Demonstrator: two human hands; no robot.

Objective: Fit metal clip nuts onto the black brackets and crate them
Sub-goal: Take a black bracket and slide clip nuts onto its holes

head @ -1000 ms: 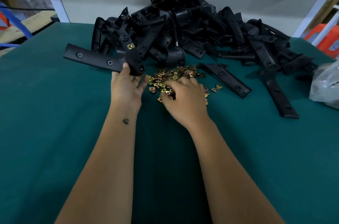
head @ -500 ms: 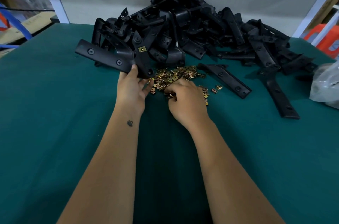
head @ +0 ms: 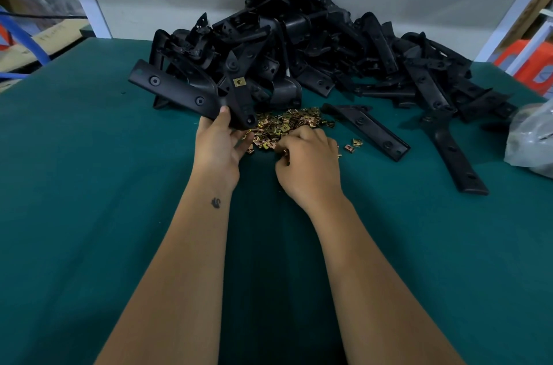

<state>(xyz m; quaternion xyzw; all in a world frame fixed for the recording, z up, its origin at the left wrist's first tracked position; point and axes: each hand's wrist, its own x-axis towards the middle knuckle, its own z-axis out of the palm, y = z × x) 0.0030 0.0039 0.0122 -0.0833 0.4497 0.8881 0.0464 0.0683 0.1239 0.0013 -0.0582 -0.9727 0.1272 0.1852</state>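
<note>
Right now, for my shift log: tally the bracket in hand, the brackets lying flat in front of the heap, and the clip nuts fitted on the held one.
Held bracket: 1
Flat brackets: 2
Fitted clip nut: 1
Total: 4

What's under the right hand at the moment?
The right hand rests on the near edge of the pile of clip nuts, fingers curled; one nut shows at its fingertips. Anything else beneath the palm is hidden.
</note>
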